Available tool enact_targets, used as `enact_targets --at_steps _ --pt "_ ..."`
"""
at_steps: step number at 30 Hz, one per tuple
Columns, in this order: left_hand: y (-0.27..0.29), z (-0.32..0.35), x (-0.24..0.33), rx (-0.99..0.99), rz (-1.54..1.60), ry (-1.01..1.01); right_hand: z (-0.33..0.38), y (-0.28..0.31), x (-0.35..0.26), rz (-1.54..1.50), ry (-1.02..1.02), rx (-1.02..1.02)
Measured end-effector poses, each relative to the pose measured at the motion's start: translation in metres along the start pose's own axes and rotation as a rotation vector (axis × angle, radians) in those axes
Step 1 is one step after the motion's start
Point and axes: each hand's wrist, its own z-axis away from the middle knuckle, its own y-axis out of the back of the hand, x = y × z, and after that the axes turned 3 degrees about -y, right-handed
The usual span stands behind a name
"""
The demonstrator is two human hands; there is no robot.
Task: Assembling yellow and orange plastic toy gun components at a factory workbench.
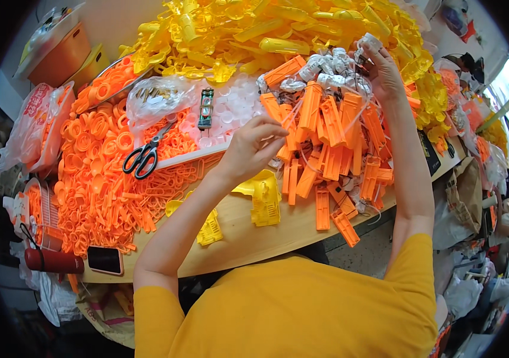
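The wooden table (248,238) is running across the view, curved by the lens, and is carrying nearly everything seen. A heap of translucent yellow plastic parts (278,30) is covering its far edge. On the person's left, a broad spread of small orange rings and loops (105,179) is lying across the surface. A pile of long orange plastic pieces (332,143) is occupying the middle, directly under both hands.

Both forearms are entering from the lower edge. The left arm is bending at the elbow and rising diagonally toward the centre. The left hand (253,146) is hovering over the near edge of the orange pile, its fingers drawn together with the tips pinching what appears to be a thin strand; the strand itself is too fine to confirm. The right arm is extending almost straight upward along the right side of the pile. The right hand (383,71) is reaching to the far end, fingers curled and closed around a small white part (369,43) at the edge of a cluster of white parts (326,68).

Two yellow moulded housings (264,200) are resting on bare wood just beside the left wrist. Black-handled scissors (144,158) are lying on the rings. A dark phone (105,260) is sitting at the table's near left corner.
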Motion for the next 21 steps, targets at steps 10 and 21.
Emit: enact_targets --at_steps 10,21 --pt "-0.049 -0.084 0.008 0.327 0.045 -0.002 -0.033 -0.067 0.005 -0.265 0.039 -0.111" --pt "-0.038 -0.128 -0.027 0.487 0.275 0.173 -0.052 -0.119 0.024 0.413 0.294 -0.033"
